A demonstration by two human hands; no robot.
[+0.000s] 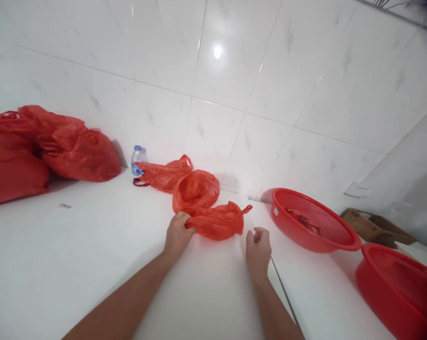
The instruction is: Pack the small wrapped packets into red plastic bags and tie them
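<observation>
A thin red plastic bag point(216, 222) lies on the white table, and my left hand point(179, 236) is closed on its left end. The bag's far end, with a narrow handle loop, points to the right. My right hand point(258, 250) is a short way right of the bag, apart from it. Its fingers are loosely curled with a gap to the thumb, and nothing shows in it. Just behind sits a round, crumpled red bag point(196, 189) with its mouth facing up. Another limp red bag point(165, 175) lies behind that one, to the left.
Full red bags point(79, 153) stand at the left against the tiled wall point(156, 61). A small water bottle point(138, 158) is by the wall. On the right are a red basket point(308, 238) with small packets inside, a second red basket point(386, 288) and a cardboard box point(372, 226).
</observation>
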